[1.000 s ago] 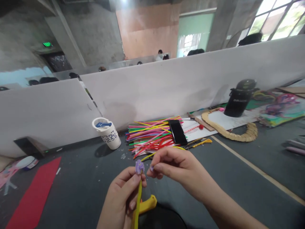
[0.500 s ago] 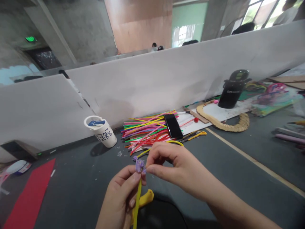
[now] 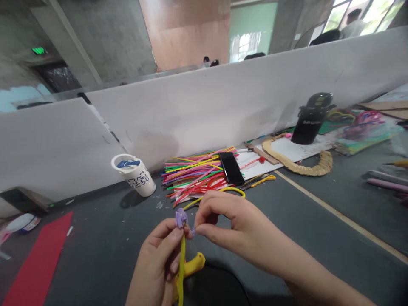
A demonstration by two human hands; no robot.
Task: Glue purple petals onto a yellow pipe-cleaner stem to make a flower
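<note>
Pinching the yellow stem (image 3: 182, 267) just below the purple flower head (image 3: 181, 217), the left hand's (image 3: 153, 263) fingers were closed; the right hand's (image 3: 236, 229) were drawn together beside a small purple piece (image 3: 193, 230) — whether they gripped it, I could not tell. The flower head seemed light, soft and crushable — the stem the safer hold. Just above the left fingers, it looked fuzzy, rounded and ruffled.

So, slim fingers (image 3: 174, 238) can be seen on both the left hand (image 3: 159, 257) and the right hand (image 3: 229, 219), and the nails seem to be trimmed short, though they're a bit blurred. The right forearm (image 3: 302, 265) is shown bare, narrowed toward the wrist.
</note>
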